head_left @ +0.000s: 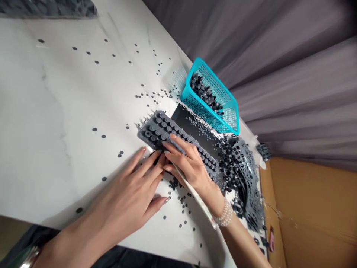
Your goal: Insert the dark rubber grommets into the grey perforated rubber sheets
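A dark grey moulded sheet with rows of round studs (pixel 158 128) lies near the middle of the white table. My right hand (pixel 189 163) is over its near edge, fingers closed round a thin pale stick (pixel 199 203) that slants down to the right. The stick's upper end is hidden among the fingers. My left hand (pixel 145 182) reaches in from the left, its fingers spread and the fingertips at the sheet's near edge, beside the right fingertips. A small dark piece shows partly under the left fingertips.
A turquoise basket (pixel 210 93) holds dark small parts behind the sheet. Dark perforated sheets (pixel 245 178) and loose pieces pile up at the right. Small dark discs are scattered over the white table (pixel 55 111). A bag (pixel 47 8) lies at the upper left; a cardboard box (pixel 315 201) stands right.
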Demonstrator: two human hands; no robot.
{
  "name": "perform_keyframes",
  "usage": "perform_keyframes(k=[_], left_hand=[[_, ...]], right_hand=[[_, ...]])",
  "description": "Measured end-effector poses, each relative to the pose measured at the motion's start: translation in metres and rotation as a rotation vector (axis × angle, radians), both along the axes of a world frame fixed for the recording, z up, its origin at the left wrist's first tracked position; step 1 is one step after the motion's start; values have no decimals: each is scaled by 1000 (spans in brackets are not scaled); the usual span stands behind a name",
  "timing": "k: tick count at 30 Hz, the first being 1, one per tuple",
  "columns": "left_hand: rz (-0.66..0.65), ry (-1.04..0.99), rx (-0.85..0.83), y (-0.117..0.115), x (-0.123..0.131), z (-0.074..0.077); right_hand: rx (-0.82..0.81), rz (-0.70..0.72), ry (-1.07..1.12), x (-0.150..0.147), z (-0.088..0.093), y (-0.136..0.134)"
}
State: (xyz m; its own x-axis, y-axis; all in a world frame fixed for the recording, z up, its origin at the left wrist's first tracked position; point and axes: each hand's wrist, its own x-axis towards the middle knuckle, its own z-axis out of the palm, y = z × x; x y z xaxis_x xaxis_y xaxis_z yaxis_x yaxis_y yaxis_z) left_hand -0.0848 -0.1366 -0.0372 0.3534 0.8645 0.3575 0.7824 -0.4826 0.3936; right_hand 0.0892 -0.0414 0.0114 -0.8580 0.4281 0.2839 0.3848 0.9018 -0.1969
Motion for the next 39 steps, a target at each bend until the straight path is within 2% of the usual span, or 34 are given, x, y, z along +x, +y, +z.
perform_keyframes(k=[10, 18, 21, 23, 25, 28, 32, 39], left_hand=[[5, -5, -12, 0, -1, 3], [4, 12, -35, 0, -1, 6], [-1, 8, -32, 0, -2, 4], [-11, 4, -29, 0, -3, 2], [-16, 3, -29, 0, -3, 1], [-2, -6, -31, -1, -2, 1], [23, -36, -33, -1, 0, 1], [36, -56, -46, -1, 0, 2]], right_hand=[[-2, 33, -47, -4, 0, 7], [183, 163, -76, -11, -6, 29], [204, 30, 30, -12, -6, 46], [180, -106, 119, -13, -2, 56], [139, -171, 153, -13, 2, 61], [80, -97, 92, -16, 4, 52], [32, 26, 10, -16, 0, 28], [-20, 61, -40, -14, 5, 13]])
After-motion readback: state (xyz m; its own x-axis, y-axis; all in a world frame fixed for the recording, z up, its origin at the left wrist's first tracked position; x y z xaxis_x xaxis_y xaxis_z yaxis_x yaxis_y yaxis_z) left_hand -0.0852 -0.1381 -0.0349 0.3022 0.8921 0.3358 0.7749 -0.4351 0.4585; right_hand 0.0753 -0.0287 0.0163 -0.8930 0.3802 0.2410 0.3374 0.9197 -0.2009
